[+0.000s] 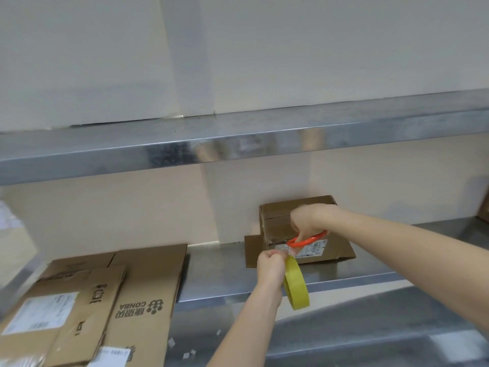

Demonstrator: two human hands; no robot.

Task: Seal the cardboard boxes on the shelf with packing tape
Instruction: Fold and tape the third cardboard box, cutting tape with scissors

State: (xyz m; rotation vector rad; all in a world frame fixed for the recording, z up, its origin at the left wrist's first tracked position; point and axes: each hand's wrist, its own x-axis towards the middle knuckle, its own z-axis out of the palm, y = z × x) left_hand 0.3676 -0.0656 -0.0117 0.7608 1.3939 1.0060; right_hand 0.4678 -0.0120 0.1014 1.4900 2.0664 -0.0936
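Box (334, 247) on the shelf (225, 276), set against the wall and judged to be mid-sealing. The yellow roll (296, 287) was gripped at its top by the left hand (271, 264), and a clear strip (291, 252) appeared to be drawn from it to the box front. Orange scissors (308, 240) were grasped by the right hand (307, 221) just above the strip; the cut was judged not yet made. Flat boxes (148, 282) to the left were seen unfolded and unsealed, so most of the task was judged to remain.

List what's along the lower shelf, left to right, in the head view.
flattened cardboard boxes → left hand with yellow tape roll → right hand with orange scissors. The small cardboard box overlaps both hands; skipped.
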